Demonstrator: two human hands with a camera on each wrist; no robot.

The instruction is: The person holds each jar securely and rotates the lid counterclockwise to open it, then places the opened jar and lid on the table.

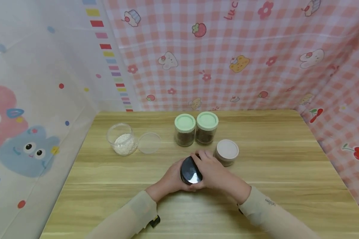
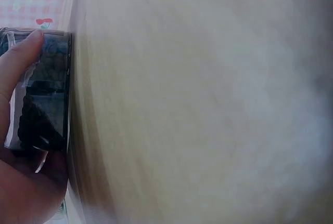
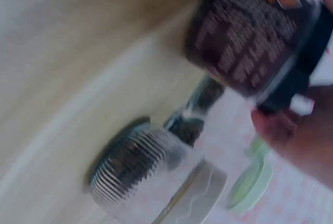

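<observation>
The desk (image 1: 275,142) is light wood, its grain running crosswise. Over to the left, past the left hand (image 1: 173,176), I can see a clear tub (image 1: 119,124) of white grains (image 1: 125,142), with a clear round disc (image 1: 150,143) flat beside it. Straight beyond the hands stand one green-lidded jar (image 1: 185,130) and a second green-lidded jar (image 1: 207,128). A pale-lidded jar (image 1: 226,152) sits just past the right hand (image 1: 211,170); between both hands, a black-lidded jar (image 1: 190,171) seems to rest on the wood.
</observation>
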